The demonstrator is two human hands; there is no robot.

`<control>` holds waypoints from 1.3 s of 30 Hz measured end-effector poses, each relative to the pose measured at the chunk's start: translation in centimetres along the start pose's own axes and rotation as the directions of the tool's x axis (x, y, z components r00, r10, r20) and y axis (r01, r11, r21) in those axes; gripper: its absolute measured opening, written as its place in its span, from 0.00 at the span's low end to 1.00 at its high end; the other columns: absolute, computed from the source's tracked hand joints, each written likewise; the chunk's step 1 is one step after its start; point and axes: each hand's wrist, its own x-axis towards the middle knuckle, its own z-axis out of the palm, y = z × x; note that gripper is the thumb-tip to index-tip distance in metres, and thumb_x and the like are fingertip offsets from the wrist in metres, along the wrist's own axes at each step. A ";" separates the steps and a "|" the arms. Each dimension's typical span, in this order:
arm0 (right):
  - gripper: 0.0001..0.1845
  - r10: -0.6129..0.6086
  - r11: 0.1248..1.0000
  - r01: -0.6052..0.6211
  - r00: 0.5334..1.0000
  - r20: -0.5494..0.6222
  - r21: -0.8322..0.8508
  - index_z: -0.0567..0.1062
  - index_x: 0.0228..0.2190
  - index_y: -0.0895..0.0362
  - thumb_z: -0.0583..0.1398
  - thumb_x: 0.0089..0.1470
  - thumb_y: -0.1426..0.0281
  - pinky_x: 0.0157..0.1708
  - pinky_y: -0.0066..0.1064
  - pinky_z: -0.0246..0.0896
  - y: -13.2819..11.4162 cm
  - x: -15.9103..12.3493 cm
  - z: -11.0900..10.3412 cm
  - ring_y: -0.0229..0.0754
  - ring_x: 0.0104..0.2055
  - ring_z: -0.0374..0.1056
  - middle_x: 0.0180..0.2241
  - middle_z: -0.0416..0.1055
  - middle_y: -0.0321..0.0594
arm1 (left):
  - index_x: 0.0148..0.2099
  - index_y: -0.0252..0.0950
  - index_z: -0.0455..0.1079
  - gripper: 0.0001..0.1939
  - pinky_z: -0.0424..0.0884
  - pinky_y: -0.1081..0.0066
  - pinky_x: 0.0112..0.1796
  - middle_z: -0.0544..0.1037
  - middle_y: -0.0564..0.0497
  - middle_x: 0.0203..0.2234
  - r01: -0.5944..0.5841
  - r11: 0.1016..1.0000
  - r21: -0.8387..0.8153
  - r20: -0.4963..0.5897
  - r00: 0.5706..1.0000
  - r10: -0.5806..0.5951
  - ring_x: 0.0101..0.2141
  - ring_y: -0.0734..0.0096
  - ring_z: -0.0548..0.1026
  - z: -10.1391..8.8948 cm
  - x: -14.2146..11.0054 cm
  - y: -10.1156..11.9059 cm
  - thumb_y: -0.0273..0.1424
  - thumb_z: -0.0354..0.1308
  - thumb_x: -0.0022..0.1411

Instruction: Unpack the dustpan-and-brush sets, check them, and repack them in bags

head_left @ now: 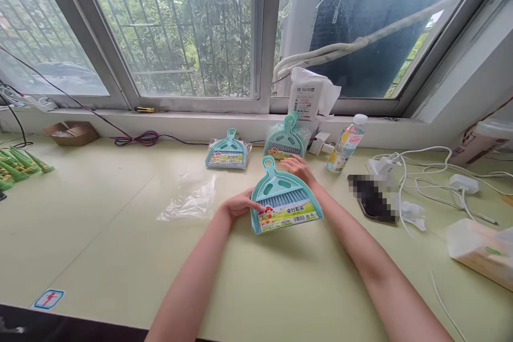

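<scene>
My left hand (242, 203) is closed on the left edge of a mint-green dustpan set (286, 200), thumb over its printed label. The set is tilted up above the table, with a grey-bristled brush inside the pan. Behind it, my right hand (300, 169) reaches to the lower edge of a stack of similar dustpan sets (286, 141); its fingers look stretched out, partly hidden by the held set. Another wrapped dustpan set (227, 154) lies left of that stack. A crumpled clear plastic bag (194, 200) is on the table left of my left hand.
A drink bottle (347, 144) stands right of the stack. Farther right are a blurred dark phone (372, 200), white cables and a plastic container (481, 251). Along the sill are a white package (306, 97) and a screwdriver (146, 109). An open cardboard box (74, 133) sits far left.
</scene>
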 end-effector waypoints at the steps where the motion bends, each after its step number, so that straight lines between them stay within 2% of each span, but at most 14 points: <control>1: 0.17 0.081 0.995 -0.077 0.995 -0.057 0.057 0.77 0.42 0.59 0.52 0.56 0.72 0.60 0.45 0.51 -0.7 -0.9 -0.4 0.48 0.52 0.68 0.46 0.75 0.49 | 0.56 0.35 0.67 0.37 0.73 0.61 0.46 0.77 0.40 0.46 -0.006 1.000 -0.006 -0.010 1.000 0.006 0.46 0.52 0.76 0.0 0.2 -0.1 0.24 0.71 0.42; 3: 0.12 0.276 0.943 -0.245 0.955 -0.114 0.226 0.77 0.30 0.59 0.54 0.53 0.68 0.51 0.44 0.61 -2.1 -2.7 -1.1 0.50 0.42 0.72 0.35 0.78 0.49 | 0.57 0.36 0.66 0.38 0.73 0.61 0.46 0.77 0.40 0.47 -0.036 0.999 -0.022 -0.067 0.997 0.034 0.47 0.52 0.76 0.0 0.7 -0.2 0.24 0.71 0.42; 4: 0.12 0.394 0.878 -0.331 0.911 -0.126 0.347 0.76 0.26 0.58 0.54 0.52 0.67 0.46 0.43 0.64 -2.8 -3.6 -1.3 0.50 0.38 0.72 0.30 0.77 0.47 | 0.57 0.36 0.65 0.38 0.73 0.61 0.46 0.77 0.40 0.47 -0.064 0.997 -0.031 -0.118 0.991 0.060 0.47 0.53 0.76 0.0 0.9 -0.2 0.25 0.71 0.42; 6: 0.15 0.642 0.630 -0.436 0.758 -0.116 0.643 0.74 0.26 0.58 0.52 0.53 0.63 0.40 0.41 0.67 -4.4 -5.2 -1.4 0.48 0.35 0.73 0.28 0.76 0.46 | 0.58 0.38 0.64 0.37 0.73 0.63 0.46 0.76 0.42 0.48 -0.133 0.991 -0.034 -0.245 0.962 0.121 0.47 0.55 0.76 -0.1 1.4 -0.2 0.26 0.71 0.44; 8: 0.19 0.809 0.286 -0.373 0.588 -0.013 0.883 0.73 0.37 0.57 0.47 0.56 0.60 0.41 0.40 0.69 -6.4 -6.3 -1.5 0.47 0.39 0.74 0.36 0.77 0.46 | 0.58 0.40 0.63 0.38 0.73 0.63 0.46 0.76 0.43 0.48 -0.188 0.982 -0.013 -0.353 0.920 0.171 0.48 0.57 0.75 -0.3 1.7 -0.3 0.27 0.70 0.44; 9: 0.22 0.827 0.133 -0.314 0.557 0.069 0.940 0.70 0.43 0.57 0.45 0.58 0.58 0.43 0.40 0.70 -7.4 -6.7 -1.5 0.46 0.43 0.74 0.42 0.76 0.47 | 0.58 0.40 0.63 0.38 0.73 0.62 0.46 0.76 0.43 0.48 -0.202 0.979 0.001 -0.382 0.905 0.187 0.48 0.57 0.75 -0.3 1.8 -0.3 0.27 0.70 0.44; 10: 0.25 0.819 0.011 -0.273 0.554 0.148 0.962 0.67 0.48 0.56 0.44 0.59 0.56 0.44 0.40 0.70 -8.5 -7.0 -1.6 0.45 0.46 0.74 0.46 0.75 0.48 | 0.59 0.41 0.62 0.39 0.73 0.62 0.46 0.76 0.44 0.48 -0.211 0.977 0.014 -0.400 0.895 0.199 0.47 0.57 0.75 -0.3 1.9 -0.3 0.27 0.71 0.44; 12: 0.27 0.765 -0.140 -0.249 0.587 0.264 0.958 0.60 0.54 0.53 0.48 0.57 0.53 0.47 0.41 0.70 -10.4 -7.4 -1.8 0.44 0.50 0.72 0.53 0.70 0.48 | 0.59 0.41 0.62 0.39 0.73 0.61 0.47 0.76 0.44 0.48 -0.213 0.977 0.034 -0.413 0.887 0.207 0.47 0.57 0.75 0.2 2.0 -0.4 0.27 0.71 0.44; 16: 0.29 0.705 -0.184 -0.247 0.641 0.303 0.951 0.62 0.51 0.51 0.62 0.48 0.60 0.49 0.41 0.70 -12.5 -7.6 -2.2 0.44 0.49 0.72 0.50 0.72 0.43 | 0.59 0.41 0.61 0.39 0.72 0.60 0.48 0.76 0.45 0.46 -0.200 0.979 0.047 -0.388 0.899 0.202 0.46 0.58 0.76 2.2 2.2 -0.7 0.25 0.70 0.44; 20: 0.32 0.756 -0.215 -0.209 0.583 0.298 0.954 0.62 0.48 0.52 0.66 0.41 0.65 0.46 0.43 0.71 -12.5 -7.8 -2.4 0.43 0.41 0.74 0.39 0.76 0.38 | 0.60 0.40 0.60 0.38 0.72 0.61 0.48 0.76 0.44 0.47 -0.189 0.980 0.059 -0.323 0.925 0.198 0.46 0.59 0.76 3.9 2.5 -1.0 0.25 0.69 0.47; 24: 0.37 0.781 -0.204 -0.225 0.549 0.297 0.953 0.62 0.47 0.51 0.70 0.36 0.65 0.44 0.43 0.71 -12.4 -8.3 -2.8 0.45 0.40 0.74 0.37 0.76 0.37 | 0.60 0.40 0.60 0.39 0.72 0.61 0.48 0.76 0.43 0.48 -0.171 0.982 0.083 -0.304 0.934 0.189 0.46 0.59 0.76 4.1 2.6 -1.2 0.25 0.68 0.47; 29: 0.33 0.777 -0.222 -0.231 0.545 0.315 0.947 0.64 0.45 0.51 0.70 0.37 0.62 0.42 0.39 0.72 -12.7 -8.6 -3.4 0.44 0.40 0.74 0.37 0.76 0.37 | 0.60 0.40 0.59 0.37 0.73 0.61 0.46 0.75 0.43 0.50 -0.167 0.983 0.073 -0.296 0.938 0.182 0.46 0.57 0.76 4.2 2.5 -1.0 0.27 0.67 0.49; 34: 0.29 0.756 -0.250 -0.203 0.570 0.322 0.947 0.64 0.42 0.51 0.69 0.39 0.65 0.42 0.37 0.73 -12.6 -8.6 -3.7 0.42 0.39 0.75 0.36 0.77 0.35 | 0.58 0.39 0.62 0.33 0.73 0.62 0.46 0.76 0.43 0.49 -0.178 0.983 0.053 -0.280 0.942 0.186 0.46 0.59 0.76 4.1 2.5 -0.9 0.25 0.66 0.50; 39: 0.19 0.783 -0.286 -0.204 0.514 0.352 0.936 0.66 0.39 0.52 0.66 0.46 0.66 0.39 0.34 0.74 -12.7 -8.6 -3.6 0.40 0.36 0.76 0.36 0.77 0.36 | 0.52 0.36 0.67 0.23 0.73 0.66 0.42 0.77 0.46 0.43 -0.177 0.984 0.005 -0.341 0.925 0.169 0.43 0.62 0.76 3.2 2.5 -1.0 0.27 0.63 0.52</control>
